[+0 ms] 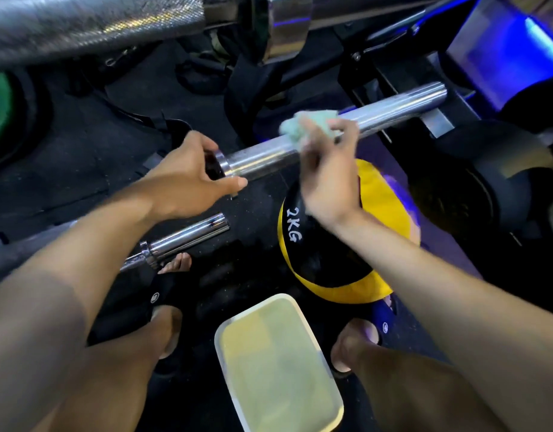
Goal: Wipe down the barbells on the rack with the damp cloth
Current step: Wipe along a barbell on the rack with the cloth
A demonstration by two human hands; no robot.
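Left hand (pixel 188 179) curls around the collar end of the chrome barbell sleeve (pixel 331 132), thumb under, fingers over the top. The sleeve runs up and right toward the rack. Right hand (pixel 326 173) holds a bunched pale-green cloth (pixel 306 126) against the sleeve's middle, fingers blurred. Below it, a black-and-yellow medicine ball (pixel 331 244) marked "2KG" on the dark floor. A second, thinner bar (pixel 181 240) lies lower left. Pale rectangular tub (pixel 278 366) sits between sandalled feet.
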